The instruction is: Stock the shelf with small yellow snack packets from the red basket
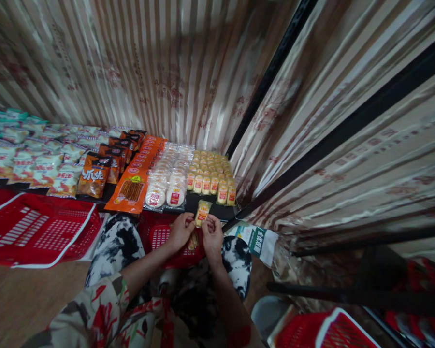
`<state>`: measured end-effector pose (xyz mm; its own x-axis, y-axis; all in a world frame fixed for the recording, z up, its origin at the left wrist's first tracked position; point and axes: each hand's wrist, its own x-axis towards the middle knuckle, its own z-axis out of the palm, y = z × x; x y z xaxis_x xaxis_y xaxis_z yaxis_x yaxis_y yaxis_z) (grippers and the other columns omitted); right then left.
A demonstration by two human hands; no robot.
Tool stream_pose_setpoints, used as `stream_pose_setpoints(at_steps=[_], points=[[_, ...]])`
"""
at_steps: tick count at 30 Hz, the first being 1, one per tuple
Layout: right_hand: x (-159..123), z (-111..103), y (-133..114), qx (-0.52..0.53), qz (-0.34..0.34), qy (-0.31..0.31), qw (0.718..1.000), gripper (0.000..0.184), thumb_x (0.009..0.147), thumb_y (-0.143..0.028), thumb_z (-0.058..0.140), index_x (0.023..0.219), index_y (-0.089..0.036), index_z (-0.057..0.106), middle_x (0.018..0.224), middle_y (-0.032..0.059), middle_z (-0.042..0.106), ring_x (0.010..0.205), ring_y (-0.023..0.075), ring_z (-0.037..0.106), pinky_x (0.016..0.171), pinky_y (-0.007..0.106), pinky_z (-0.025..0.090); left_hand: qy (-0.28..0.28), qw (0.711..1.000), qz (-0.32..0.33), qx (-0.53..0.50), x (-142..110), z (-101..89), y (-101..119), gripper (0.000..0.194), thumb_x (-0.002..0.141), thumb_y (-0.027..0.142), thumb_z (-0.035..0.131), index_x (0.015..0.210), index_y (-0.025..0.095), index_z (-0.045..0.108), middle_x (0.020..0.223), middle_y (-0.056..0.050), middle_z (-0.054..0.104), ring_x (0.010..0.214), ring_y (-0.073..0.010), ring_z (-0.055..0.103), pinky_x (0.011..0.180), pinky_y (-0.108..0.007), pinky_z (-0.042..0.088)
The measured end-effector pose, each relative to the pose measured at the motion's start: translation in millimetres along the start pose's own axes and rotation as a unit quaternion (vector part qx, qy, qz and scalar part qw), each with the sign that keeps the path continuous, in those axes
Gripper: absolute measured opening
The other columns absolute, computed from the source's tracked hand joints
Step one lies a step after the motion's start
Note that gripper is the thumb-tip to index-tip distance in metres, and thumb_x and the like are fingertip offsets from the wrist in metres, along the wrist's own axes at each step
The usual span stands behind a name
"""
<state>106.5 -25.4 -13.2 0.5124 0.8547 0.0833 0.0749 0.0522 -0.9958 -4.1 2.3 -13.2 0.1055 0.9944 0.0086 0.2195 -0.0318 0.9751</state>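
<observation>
A small yellow snack packet [203, 212] with a red label is pinched at its lower end between my two hands. My left hand [182, 231] grips its left side, and my right hand [212, 237] has the right side. Just beyond it, several similar yellow packets [210, 176] stand in rows on a dark shelf [217, 211]. Beneath my hands, between my knees, is a red basket [159, 237] with some wrapped packets [193, 241] partly hidden by my fingers.
Left along the shelf are clear packs of round white crackers [166, 179], a flat orange packet [136, 179], brown-orange bags [94, 174] and white bags [45, 166]. Red baskets [39, 227] stand at left and lower right. Dark metal bars [333, 130] slant across a striped curtain [148, 63].
</observation>
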Motion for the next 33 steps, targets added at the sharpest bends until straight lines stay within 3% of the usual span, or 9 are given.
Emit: stream_pose_setpoints(at_steps=[3, 11, 21, 33], points=[[11.0, -5.1, -2.7, -0.017, -0.016, 0.009, 1.000, 0.028, 0.075, -0.036, 0.060, 0.095, -0.017, 0.055, 0.090, 0.0056, 0.064, 0.078, 0.0150, 0.061, 0.073, 0.029, 0.050, 0.023, 0.999, 0.029, 0.031, 6.4, 4.4, 5.1, 0.021, 0.076, 0.016, 0.056, 0.096, 0.017, 0.061, 0.092, -0.006, 0.063, 0.080, -0.0148, 0.059, 0.077, -0.028, 0.047], [37.8, -10.0, -2.4, -0.092, -0.062, 0.025, 0.993, 0.028, 0.077, -0.039, 0.055, 0.095, -0.017, 0.056, 0.094, 0.0065, 0.063, 0.079, 0.0152, 0.061, 0.070, 0.029, 0.050, -0.015, 0.997, 0.056, 0.051, 20.3, 20.9, 25.2, 0.018, 0.078, 0.011, 0.051, 0.093, 0.016, 0.061, 0.090, -0.003, 0.061, 0.071, -0.0098, 0.058, 0.072, -0.025, 0.050], [65.8, -8.1, 3.6, -0.159, -0.100, 0.039, 0.981, 0.024, 0.080, -0.033, 0.049, 0.098, -0.018, 0.055, 0.098, 0.0077, 0.062, 0.083, 0.0159, 0.061, 0.071, 0.029, 0.051, -0.018, 0.996, 0.069, 0.046, 42.3, 36.9, 25.2, 0.025, 0.077, 0.004, 0.048, 0.097, 0.014, 0.059, 0.096, -0.006, 0.060, 0.080, -0.0114, 0.062, 0.077, -0.026, 0.052], [71.6, -7.6, 6.7, -0.202, -0.173, 0.050, 0.963, 0.028, 0.081, -0.023, 0.044, 0.104, -0.017, 0.059, 0.101, 0.0096, 0.057, 0.093, 0.0171, 0.058, 0.080, 0.031, 0.051, -0.002, 0.997, 0.057, 0.058, 57.9, 48.1, 27.0, 0.023, 0.078, 0.005, 0.049, 0.098, 0.012, 0.060, 0.098, -0.008, 0.061, 0.082, -0.0118, 0.062, 0.078, -0.025, 0.051]])
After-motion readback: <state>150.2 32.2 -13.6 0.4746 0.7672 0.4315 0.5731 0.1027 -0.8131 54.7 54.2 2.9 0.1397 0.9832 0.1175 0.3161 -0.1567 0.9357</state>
